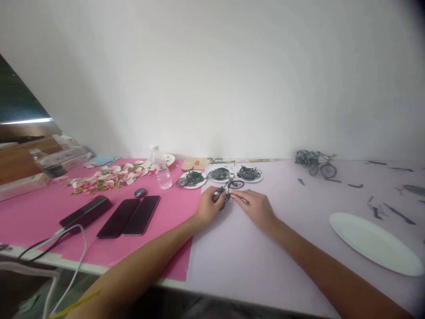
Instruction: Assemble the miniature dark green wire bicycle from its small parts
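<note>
A small dark model bicycle (229, 189) rests partly built on the pale sheet, between both of my hands. My left hand (208, 207) has its fingers closed around the bicycle's rear part. My right hand (255, 207) lies to its right, fingers pinched on a thin dark piece (243, 200) at the frame. Just behind stand three white plates (193, 180) holding dark bicycle parts.
A finished model bicycle (318, 164) stands far right; loose dark pieces (376, 212) lie near an empty white oval plate (375, 243). On the pink mat: water bottle (160, 168), pink petals (106, 177), two phones (130, 216), a power bank (86, 212) with cable, grey mouse (140, 192).
</note>
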The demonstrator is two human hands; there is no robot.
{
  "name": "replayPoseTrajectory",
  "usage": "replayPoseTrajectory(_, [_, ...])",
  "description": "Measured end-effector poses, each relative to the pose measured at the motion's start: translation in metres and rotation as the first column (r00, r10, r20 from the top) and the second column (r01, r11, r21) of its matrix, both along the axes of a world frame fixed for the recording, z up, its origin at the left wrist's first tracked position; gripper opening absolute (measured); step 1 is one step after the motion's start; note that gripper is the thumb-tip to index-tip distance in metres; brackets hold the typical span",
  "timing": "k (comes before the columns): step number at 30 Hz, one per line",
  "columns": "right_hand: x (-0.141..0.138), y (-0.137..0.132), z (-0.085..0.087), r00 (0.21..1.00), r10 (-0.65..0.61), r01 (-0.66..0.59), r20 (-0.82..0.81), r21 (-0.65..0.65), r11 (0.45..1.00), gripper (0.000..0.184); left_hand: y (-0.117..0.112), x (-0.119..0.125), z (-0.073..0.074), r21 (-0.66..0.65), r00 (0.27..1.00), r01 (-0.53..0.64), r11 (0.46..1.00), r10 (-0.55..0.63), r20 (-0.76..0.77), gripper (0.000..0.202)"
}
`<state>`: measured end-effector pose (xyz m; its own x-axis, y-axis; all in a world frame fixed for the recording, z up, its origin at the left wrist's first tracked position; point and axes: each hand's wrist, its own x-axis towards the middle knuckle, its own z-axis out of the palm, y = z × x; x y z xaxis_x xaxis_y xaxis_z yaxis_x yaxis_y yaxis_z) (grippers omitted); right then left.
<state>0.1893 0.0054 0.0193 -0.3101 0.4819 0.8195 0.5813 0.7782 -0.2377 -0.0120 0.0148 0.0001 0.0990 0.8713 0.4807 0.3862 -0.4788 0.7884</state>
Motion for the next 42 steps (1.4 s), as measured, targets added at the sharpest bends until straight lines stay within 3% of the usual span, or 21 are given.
replayPoseTrajectory(10, [0.005, 0.000, 0.001, 0.995, -0.097, 0.098, 0.017, -0.083, 0.992, 0.020, -0.006, 0.000, 0.004, 0.107, 0.994, 0.046, 0.993, -0.035, -0.102, 0.018])
replayPoseTrajectory(24, [0.004, -0.005, 0.007, 0.975, -0.209, 0.223, 0.082, -0.248, 0.943, 0.055, -0.012, 0.003, 0.003, 0.148, 0.982, 0.137, 0.979, -0.115, -0.150, 0.025])
replayPoseTrajectory(28, [0.002, -0.009, 0.015, 0.975, -0.183, 0.218, 0.125, -0.377, 0.900, 0.048, -0.012, 0.003, 0.003, 0.150, 0.981, 0.138, 0.979, -0.115, -0.154, 0.025])
replayPoseTrajectory(34, [0.001, -0.014, 0.022, 0.996, -0.051, 0.083, 0.078, -0.510, 0.856, 0.011, -0.010, 0.002, 0.001, 0.151, 0.986, 0.114, 0.982, -0.093, -0.137, 0.021])
replayPoseTrajectory(38, [0.004, -0.010, 0.019, 0.995, -0.023, 0.074, 0.099, -0.544, 0.836, 0.008, -0.009, 0.003, 0.000, 0.141, 0.986, 0.109, 0.984, -0.090, -0.138, 0.021])
replayPoseTrajectory(42, [0.005, -0.007, 0.014, 0.998, -0.024, 0.055, 0.067, -0.523, 0.850, 0.010, -0.009, 0.003, 0.002, 0.150, 0.989, 0.096, 0.984, -0.077, -0.122, 0.018])
